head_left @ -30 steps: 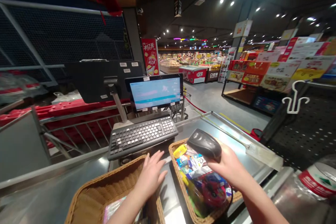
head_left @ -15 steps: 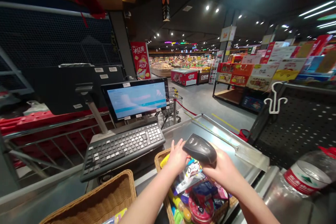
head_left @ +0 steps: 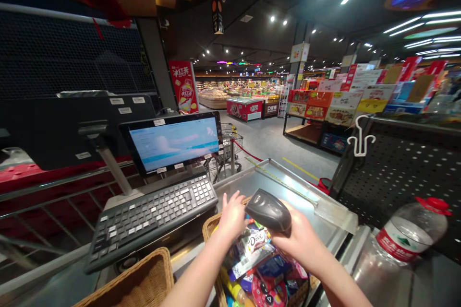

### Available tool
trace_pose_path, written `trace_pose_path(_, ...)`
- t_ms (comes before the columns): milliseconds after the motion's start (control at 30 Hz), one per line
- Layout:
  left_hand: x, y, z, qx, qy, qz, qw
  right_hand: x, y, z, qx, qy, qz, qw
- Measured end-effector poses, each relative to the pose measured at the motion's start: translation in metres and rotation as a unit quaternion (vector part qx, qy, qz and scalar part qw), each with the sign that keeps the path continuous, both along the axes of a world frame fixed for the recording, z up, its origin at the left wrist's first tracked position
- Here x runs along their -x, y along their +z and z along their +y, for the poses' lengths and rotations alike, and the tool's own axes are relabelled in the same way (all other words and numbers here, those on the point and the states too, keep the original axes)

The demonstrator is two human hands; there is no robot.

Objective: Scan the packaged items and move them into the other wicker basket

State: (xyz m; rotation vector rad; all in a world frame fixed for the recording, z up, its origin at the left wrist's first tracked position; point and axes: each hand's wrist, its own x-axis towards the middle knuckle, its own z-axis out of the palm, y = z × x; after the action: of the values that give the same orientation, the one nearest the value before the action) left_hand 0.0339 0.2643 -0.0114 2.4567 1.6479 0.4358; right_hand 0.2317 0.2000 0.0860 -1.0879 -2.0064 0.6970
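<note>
In my right hand is a black handheld barcode scanner, its head pointing left over a wicker basket. My left hand is just left of the scanner's head, above the basket. Its visible fingers are stretched out; the lower ones are hidden, and I cannot tell whether they touch a packet. A white Dove packet lies on top of the goods below the scanner. Beneath it are a dark blue packet and a round pink-red package, among several colourful sweets.
A second wicker basket stands at lower left. Behind it are a black keyboard and a lit monitor. A large clear bottle with a red cap stands right, before a perforated black panel with a white hook. The metal counter runs behind.
The view has shifted slightly, so most things appear further left. Both hands and the scanner keep nearly the same place over the basket. The scanner stays in my right hand.
</note>
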Motion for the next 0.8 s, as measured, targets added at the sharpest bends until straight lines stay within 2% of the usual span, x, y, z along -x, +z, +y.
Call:
trace_pose_path(133, 0.056, 0.013, -0.03, -0.001, 0.042, 0.015, 0.999, 0.002, -0.001, -0.002, -0.004, 0.003, -0.018, 1.0)
trace_pose_path(267, 0.098, 0.015, -0.067, 0.009, 0.059, 0.057, 0.997, 0.008, -0.004, -0.005, -0.016, 0.014, -0.016, 1.0)
trace_pose_path(400, 0.115, 0.01, -0.09, -0.036, 0.054, 0.094, 0.993, 0.016, -0.005, -0.01, -0.022, 0.022, -0.016, 0.999)
trace_pose_path(567, 0.127, 0.002, -0.105, -0.085, 0.047, 0.118, 0.988, 0.025, -0.003, -0.018, -0.025, 0.032, -0.015, 0.999)
trace_pose_path(700, 0.144, -0.005, -0.114, -0.102, 0.05, 0.101, 0.988, 0.031, -0.009, -0.024, -0.017, 0.044, -0.008, 0.999)
trace_pose_path(800, 0.158, -0.003, -0.121, -0.102, 0.08, 0.066, 0.989, 0.039, -0.014, -0.03, -0.01, 0.048, -0.013, 0.999)
